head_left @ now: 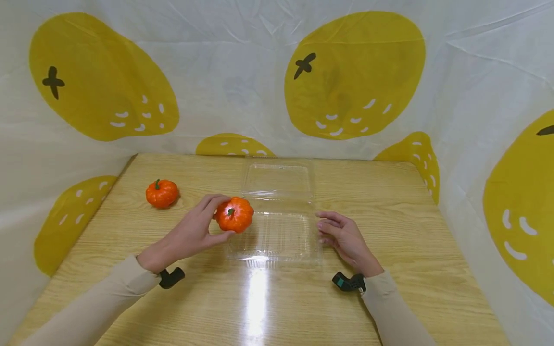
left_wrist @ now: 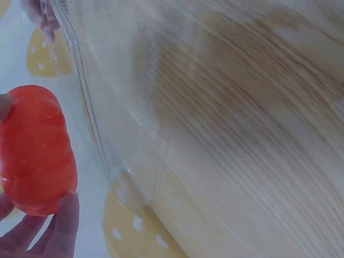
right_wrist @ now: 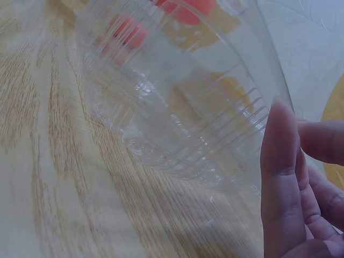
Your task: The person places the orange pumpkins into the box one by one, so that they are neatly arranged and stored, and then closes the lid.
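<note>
My left hand (head_left: 196, 226) grips an orange toy pumpkin (head_left: 235, 215) with a green stem, thumb and fingers on opposite sides. The pumpkin is held above the left part of a clear plastic container (head_left: 277, 257), whose hinged lid (head_left: 279, 166) lies open toward the back. In the left wrist view, the ribbed side of the pumpkin (left_wrist: 36, 150) shows between the fingertips. At the container's right edge, my right hand (head_left: 346, 238) pinches the rim between thumb and fingers. The right wrist view shows the thumb (right_wrist: 280, 177) against the clear container wall (right_wrist: 204, 123).
A second orange pumpkin (head_left: 162, 193) sits on the wooden table (head_left: 381, 192) at the back left. White cloth (head_left: 233, 96) with yellow fruit prints hangs around the back and sides. Glare (head_left: 256, 307) lies on the tabletop in front of the container.
</note>
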Tool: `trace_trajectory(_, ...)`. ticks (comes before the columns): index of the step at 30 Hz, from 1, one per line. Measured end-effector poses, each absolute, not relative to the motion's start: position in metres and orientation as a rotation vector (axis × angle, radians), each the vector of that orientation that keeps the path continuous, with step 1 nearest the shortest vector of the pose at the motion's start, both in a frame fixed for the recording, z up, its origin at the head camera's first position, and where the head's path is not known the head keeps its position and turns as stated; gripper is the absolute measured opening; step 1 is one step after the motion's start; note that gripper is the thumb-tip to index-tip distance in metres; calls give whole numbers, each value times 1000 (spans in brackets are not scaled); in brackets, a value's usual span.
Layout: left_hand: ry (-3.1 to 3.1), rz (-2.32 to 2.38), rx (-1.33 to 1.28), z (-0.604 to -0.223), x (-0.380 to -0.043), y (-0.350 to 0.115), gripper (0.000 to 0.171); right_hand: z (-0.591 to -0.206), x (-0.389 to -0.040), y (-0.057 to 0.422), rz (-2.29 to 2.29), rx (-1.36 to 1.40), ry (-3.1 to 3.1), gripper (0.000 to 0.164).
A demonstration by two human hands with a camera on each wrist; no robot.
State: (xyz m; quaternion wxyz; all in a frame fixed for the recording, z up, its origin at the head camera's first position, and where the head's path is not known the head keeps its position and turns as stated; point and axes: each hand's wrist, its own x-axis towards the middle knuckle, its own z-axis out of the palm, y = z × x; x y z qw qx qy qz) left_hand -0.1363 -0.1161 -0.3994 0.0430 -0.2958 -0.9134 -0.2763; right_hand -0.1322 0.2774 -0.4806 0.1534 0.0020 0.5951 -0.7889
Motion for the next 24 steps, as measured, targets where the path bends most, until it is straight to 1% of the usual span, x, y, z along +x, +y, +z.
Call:
trace_trajectory(4,-2794,-882,-931,-400,-137,-108,71,-481,-133,277,-2263,8,1705,47)
trace_trajectory(11,-2809,-901,-966,-401,-135,-100,72,-482,-132,274,-2277,22,1695,43)
trace_trajectory(15,-2801,-909,-970,-401,-134,-97,73,-482,-133,271,-2268,11,1696,46)
trace_trajectory(18,-2801,-907,-990,-402,-135,-92,73,-482,-133,271,-2268,19,1704,46)
trace_trajectory(24,-2801,-927,-1024,-403,-135,-81,71,-480,-132,274,-2284,27,1693,40)
